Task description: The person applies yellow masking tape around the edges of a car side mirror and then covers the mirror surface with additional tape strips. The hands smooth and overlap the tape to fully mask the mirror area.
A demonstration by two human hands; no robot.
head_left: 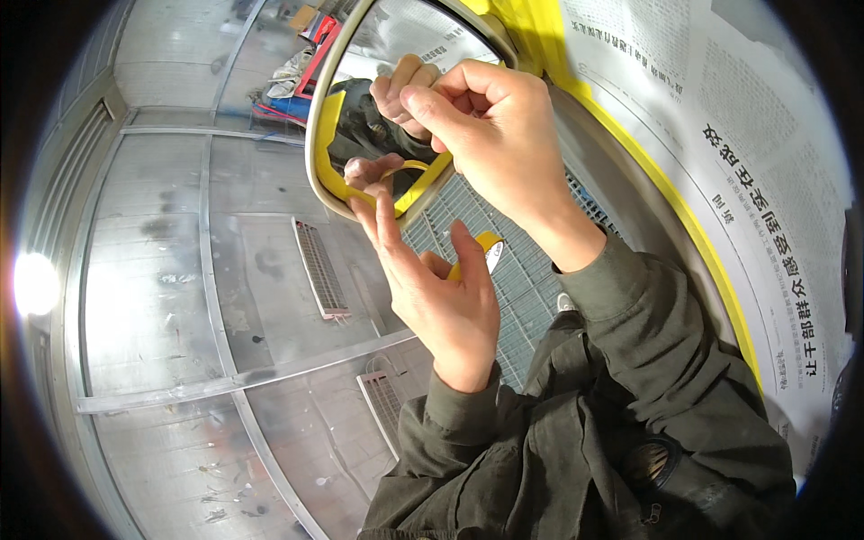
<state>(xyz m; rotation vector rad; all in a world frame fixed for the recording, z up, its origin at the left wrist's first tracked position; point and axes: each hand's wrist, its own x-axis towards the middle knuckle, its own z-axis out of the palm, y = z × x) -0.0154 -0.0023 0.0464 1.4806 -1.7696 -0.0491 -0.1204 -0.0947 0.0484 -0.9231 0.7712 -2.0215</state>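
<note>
A vehicle's side mirror (360, 108) stands before me, with strips of yellow masking tape (416, 193) along the lower and left edges of its glass. My left hand (443, 301) reaches to the bottom of the mirror, its fingertips at the rim. A roll of yellow masking tape (487, 243) sits in that hand, between thumb and fingers, partly hidden. In front of the glass, my right hand (513, 144) is closed in a pinch, thumb against fingers; what it holds, if anything, cannot be made out. Both hands show reflected in the glass.
Newspaper sheets (711, 171) cover the vehicle on the right, edged with yellow tape (670, 184). Below lies a metal floor grating (517, 297). Panelled metal walls (148, 252) with grille-fronted fixtures (322, 270) stand left. A red shelf or cart (326, 54) with items is behind the mirror.
</note>
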